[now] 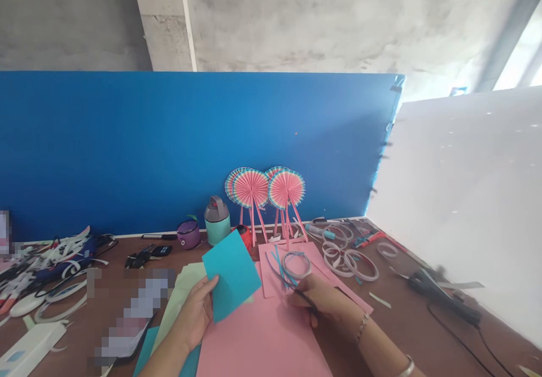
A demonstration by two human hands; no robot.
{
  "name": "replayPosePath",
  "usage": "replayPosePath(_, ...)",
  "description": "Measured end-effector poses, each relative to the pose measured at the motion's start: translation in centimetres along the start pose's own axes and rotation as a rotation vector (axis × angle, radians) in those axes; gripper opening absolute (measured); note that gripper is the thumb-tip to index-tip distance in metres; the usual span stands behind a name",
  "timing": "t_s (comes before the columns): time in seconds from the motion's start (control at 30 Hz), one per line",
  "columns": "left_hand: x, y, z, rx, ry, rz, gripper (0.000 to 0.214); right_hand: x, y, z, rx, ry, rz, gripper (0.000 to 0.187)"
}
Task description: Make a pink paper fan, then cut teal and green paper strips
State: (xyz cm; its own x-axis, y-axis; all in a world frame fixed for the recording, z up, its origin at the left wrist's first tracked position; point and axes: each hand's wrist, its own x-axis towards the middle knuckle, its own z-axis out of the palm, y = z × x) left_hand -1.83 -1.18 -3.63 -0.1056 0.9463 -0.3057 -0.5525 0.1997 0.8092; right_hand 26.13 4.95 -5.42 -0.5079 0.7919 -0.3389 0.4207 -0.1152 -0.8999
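My left hand (195, 309) pinches a square of bright turquoise paper (232, 278) by its left edge and holds it tilted above the pink sheets. My right hand (313, 298) is closed on a slim dark tool, which looks like scissors (279, 275), pointing away and to the left; the fingers hide part of it. Large pink paper (258, 343) lies under both hands, with pale green paper (180, 292) at its left. Just beyond the right hand, a roll of tape (296, 265) and thin blue paper strips (277, 258) rest on smaller pink sheets.
Several pink pleated paper fans (251, 188) on sticks lean against the blue partition (127, 151). A turquoise flask (217, 227) and a purple pot (188, 234) stand at the back. Tape rings (361, 265) and a black glue gun (444, 298) lie right; cables clutter the left.
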Motion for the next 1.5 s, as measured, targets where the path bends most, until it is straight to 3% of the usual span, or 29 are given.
replayPosePath(0.17,0.1,0.0,0.1,-0.008,-0.02,0.007,0.016,-0.4,-0.1,-1.5,-0.054,0.179,0.125,0.02)
replayPosePath(0.3,0.0,0.1,0.1,-0.024,0.006,-0.012,0.018,-0.8,-0.2,-3.1,-0.056,0.204,0.195,0.027)
replayPosePath(0.43,0.0,0.1,0.0,-0.022,0.013,-0.016,0.017,-1.1,-0.3,-3.6,-0.009,0.178,0.14,0.025)
replayPosePath(0.63,0.2,0.0,-0.1,-0.014,-0.009,0.006,0.021,-0.8,0.0,-3.9,-0.075,0.294,0.243,0.027)
replayPosePath(0.77,0.3,-0.1,0.0,-0.012,-0.021,0.007,0.021,-0.6,-0.2,-3.2,-0.149,0.259,0.263,0.027)
replayPosePath(0.97,0.1,-0.2,-0.1,-0.019,-0.039,0.004,0.027,-0.8,-1.7,-0.7,-0.192,0.179,0.147,0.028)
replayPosePath(1.13,0.0,-0.1,0.0,-0.015,-0.035,-0.001,0.027,-0.1,-1.4,0.5,-0.205,0.184,0.077,0.023)
replayPosePath(1.33,-0.3,0.1,0.4,0.003,0.004,0.0,0.016,-0.5,-0.9,-0.4,-0.044,0.065,0.149,0.023)
replayPosePath(1.5,-0.3,0.2,0.5,0.011,-0.001,0.011,0.013,-1.1,-1.3,-1.9,-0.034,0.062,0.238,0.023)
